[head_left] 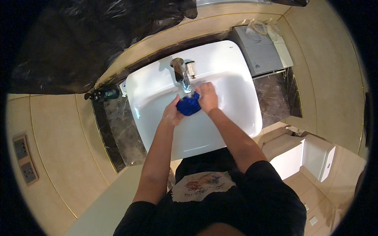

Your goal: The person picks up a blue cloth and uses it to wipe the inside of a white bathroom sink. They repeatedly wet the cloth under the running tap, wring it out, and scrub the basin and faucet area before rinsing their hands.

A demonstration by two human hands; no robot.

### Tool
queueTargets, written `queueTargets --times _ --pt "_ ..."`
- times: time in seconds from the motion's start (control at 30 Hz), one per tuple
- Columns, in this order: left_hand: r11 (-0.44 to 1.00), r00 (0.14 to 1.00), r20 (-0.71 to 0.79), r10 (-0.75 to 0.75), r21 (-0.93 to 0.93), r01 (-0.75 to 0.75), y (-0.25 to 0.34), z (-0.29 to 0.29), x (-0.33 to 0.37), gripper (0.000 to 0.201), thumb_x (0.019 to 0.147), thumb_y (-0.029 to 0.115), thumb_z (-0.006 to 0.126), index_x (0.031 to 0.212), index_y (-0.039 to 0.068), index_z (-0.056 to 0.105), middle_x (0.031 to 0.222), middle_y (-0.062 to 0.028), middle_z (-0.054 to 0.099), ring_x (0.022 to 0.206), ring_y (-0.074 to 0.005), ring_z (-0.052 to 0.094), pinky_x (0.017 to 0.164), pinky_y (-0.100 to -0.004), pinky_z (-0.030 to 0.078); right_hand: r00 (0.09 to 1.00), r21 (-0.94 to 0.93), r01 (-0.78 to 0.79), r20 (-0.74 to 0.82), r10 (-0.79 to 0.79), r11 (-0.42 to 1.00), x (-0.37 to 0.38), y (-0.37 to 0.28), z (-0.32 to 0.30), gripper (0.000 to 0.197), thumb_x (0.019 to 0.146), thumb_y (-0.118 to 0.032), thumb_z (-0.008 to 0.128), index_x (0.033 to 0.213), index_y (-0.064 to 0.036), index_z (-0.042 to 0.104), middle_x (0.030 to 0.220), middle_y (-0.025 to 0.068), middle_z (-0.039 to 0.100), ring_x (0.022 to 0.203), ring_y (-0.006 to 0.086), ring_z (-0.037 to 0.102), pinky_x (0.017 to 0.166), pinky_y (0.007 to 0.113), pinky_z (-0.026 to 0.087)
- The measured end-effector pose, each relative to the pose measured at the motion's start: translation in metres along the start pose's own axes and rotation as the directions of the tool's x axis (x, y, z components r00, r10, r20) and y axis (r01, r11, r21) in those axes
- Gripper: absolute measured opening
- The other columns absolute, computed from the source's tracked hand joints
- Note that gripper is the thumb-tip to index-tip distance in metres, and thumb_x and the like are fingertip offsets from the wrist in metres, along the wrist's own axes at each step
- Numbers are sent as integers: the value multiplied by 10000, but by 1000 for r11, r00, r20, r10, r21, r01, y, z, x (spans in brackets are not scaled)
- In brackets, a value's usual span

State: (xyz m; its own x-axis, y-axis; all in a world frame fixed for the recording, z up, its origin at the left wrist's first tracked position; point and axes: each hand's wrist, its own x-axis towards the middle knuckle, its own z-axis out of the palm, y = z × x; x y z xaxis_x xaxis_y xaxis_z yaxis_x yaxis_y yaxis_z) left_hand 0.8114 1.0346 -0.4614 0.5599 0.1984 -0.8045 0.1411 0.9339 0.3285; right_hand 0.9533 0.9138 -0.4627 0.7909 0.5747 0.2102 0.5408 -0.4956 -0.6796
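Note:
A bunched blue cloth point(189, 105) is held between my two hands over the white washbasin point(189, 151), just below the spout of the chrome tap point(180, 74). My left hand point(172, 113) grips its left side, with the thumb toward the tap. On the opposite side, my right hand point(208, 97) is closed at the cloth's upper right edge, its fingers curled near the spout. The cloth hides parts of my fingertips. Whether water is running is hard to make out.
The basin sits in a dark marble counter point(124, 129). At its left stands a dark bottle point(105, 94); at the back right is a grey box point(258, 53). Black plastic sheeting point(78, 43) covers the upper left. A white toilet point(285, 155) is at the right.

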Motion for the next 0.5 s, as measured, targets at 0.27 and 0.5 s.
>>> queueTargets --times 0.27,0.5 --pt "715 879 -105 465 630 -303 -29 -25 36 461 950 342 555 1334 91 510 1236 -81 570 1158 -201 518 988 -300 402 981 -48 -183 62 185 982 -25 -8 42 385 833 -271 660 1137 -50 576 1074 206 554 962 393 527 865 482 439" --pt "968 907 412 92 -251 15 -17 -18 20 473 945 519 473 1109 87 571 986 -90 651 860 -230 636 778 -346 528 915 402 -371 311 256 837 -52 -93 21 299 861 -247 617 1048 -16 584 1036 212 582 1022 389 549 888 427 450"
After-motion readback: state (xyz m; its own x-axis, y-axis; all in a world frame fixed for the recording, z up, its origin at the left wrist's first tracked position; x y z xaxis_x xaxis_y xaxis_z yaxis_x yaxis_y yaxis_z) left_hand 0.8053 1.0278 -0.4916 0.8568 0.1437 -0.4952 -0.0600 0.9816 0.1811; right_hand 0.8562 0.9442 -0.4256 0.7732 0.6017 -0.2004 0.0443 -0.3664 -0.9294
